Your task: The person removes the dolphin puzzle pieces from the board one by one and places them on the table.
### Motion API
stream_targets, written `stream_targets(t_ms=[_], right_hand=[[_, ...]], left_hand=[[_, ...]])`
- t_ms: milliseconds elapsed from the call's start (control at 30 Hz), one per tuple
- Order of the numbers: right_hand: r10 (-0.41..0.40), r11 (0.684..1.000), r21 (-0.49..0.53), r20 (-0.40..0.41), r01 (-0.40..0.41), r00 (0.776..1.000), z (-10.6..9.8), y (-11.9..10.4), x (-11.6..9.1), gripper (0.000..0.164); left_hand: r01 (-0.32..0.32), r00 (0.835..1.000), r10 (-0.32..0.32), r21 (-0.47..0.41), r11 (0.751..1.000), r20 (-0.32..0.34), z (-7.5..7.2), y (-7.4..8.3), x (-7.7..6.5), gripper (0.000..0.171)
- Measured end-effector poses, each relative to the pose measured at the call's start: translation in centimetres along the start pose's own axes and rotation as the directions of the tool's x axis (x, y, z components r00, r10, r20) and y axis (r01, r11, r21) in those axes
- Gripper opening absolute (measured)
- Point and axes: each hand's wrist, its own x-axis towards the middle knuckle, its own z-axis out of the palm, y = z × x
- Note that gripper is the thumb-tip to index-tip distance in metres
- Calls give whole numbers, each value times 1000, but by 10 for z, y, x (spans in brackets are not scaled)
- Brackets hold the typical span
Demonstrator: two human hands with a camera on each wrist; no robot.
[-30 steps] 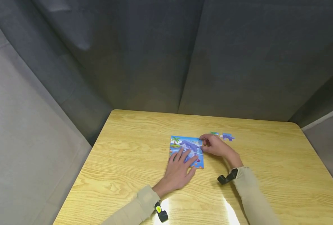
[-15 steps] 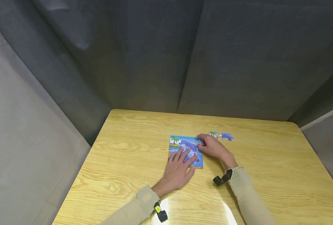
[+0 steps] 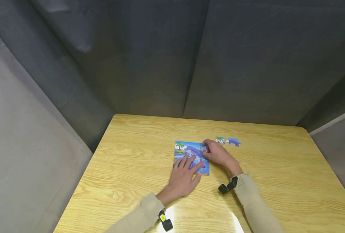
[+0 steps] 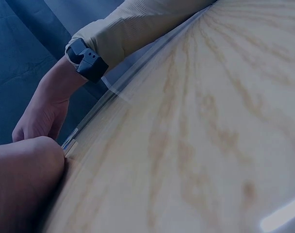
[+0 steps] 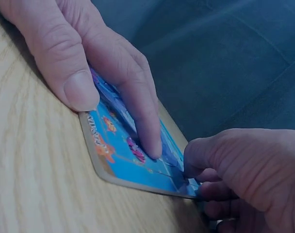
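A square dolphin jigsaw puzzle (image 3: 179, 150) lies flat on the wooden table, its picture showing a palm tree, water and sea creatures. My left hand (image 3: 183, 178) rests on its lower part with fingers spread. In the right wrist view, the left thumb (image 5: 82, 90) lies at the near edge and a fingertip presses the picture. At the puzzle's right edge my right hand (image 3: 217, 152) pinches a blue puzzle piece (image 3: 205, 149) between thumb and index finger, over the upper right area. The hand mostly covers this piece, and its other fingers curl under the palm.
Behind my right hand lie two loose pieces, a palm tree piece (image 3: 220, 140) and a purple dolphin piece (image 3: 234, 142). Dark curtains (image 3: 149, 64) hang beyond the table's far edge (image 3: 149, 116). A black camera (image 3: 227, 186) sits on the right wrist.
My right hand has shifted slightly left, further over the puzzle's right edge, its thumb and index finger moving inward with the piece. The left hand stays in place on the puzzle.
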Motion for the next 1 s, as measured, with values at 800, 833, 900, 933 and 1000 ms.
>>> stream_targets(t_ms=[800, 833, 900, 933, 1000], right_hand=[[-41, 989, 136, -74, 51, 996, 1, 12, -2, 35], [-54, 989, 134, -64, 62, 997, 1, 11, -2, 37], [-78, 988, 129, -40, 82, 996, 0, 11, -3, 42], [-90, 987, 134, -27, 92, 996, -1, 11, -4, 44], [-111, 981, 159, -4, 110, 994, -3, 10, -4, 47]], left_hand=[[3, 1000, -3, 6, 1000, 8, -3, 2, -2, 51], [3, 1000, -3, 7, 1000, 9, -3, 2, -2, 51], [3, 1000, -3, 4, 1000, 11, -4, 2, -2, 51], [4, 1000, -4, 4, 1000, 13, -4, 2, -2, 51], [7, 1000, -7, 5, 1000, 19, -3, 2, -2, 51]])
